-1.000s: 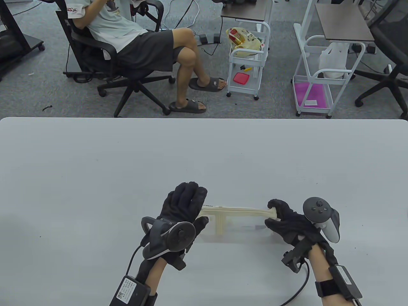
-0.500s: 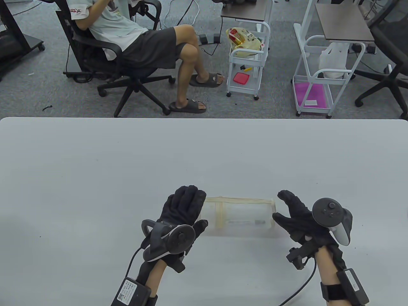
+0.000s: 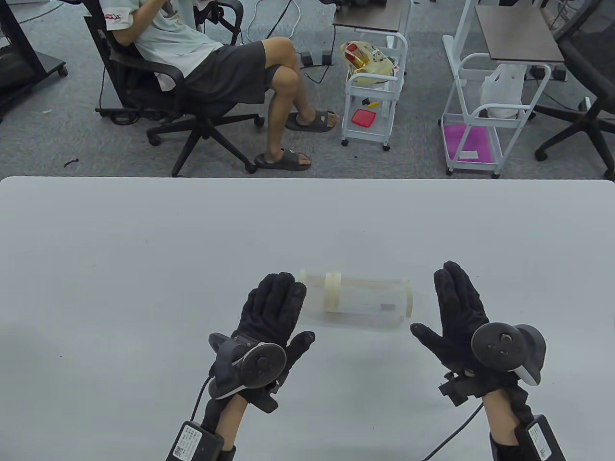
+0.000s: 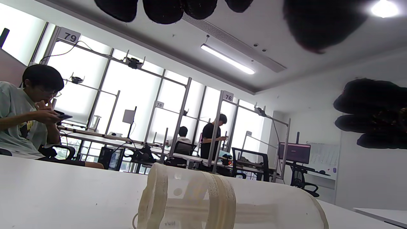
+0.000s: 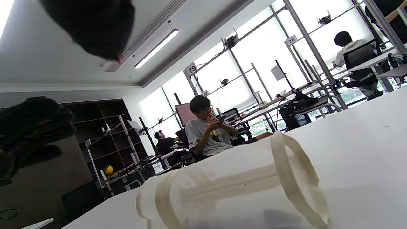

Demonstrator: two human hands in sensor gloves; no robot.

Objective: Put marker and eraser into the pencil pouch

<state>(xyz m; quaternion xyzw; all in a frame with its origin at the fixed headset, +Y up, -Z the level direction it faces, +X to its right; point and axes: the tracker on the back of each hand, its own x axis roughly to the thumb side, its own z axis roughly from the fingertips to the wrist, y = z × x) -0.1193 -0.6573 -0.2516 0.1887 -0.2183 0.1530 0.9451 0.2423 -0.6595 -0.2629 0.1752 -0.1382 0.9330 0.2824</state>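
Observation:
A clear cylindrical pencil pouch (image 3: 358, 300) with cream trim lies on its side on the white table (image 3: 144, 249), between my hands. A slim marker-like item (image 3: 370, 306) shows through its wall; the eraser I cannot make out. My left hand (image 3: 276, 307) is open and flat just left of the pouch, fingertips near its end. My right hand (image 3: 459, 307) is open to the right of the pouch, apart from it. The pouch also shows close up in the left wrist view (image 4: 222, 203) and the right wrist view (image 5: 235, 194).
Beyond the table's far edge, a person sits in an office chair (image 3: 158, 81). Two white carts (image 3: 372, 91) (image 3: 485, 120) stand on the floor behind the table.
My right hand let go of the pouch's right end and opened flat. The pouch dropped, rolled a little away from me, and now lies free. My left hand stayed open beside it.

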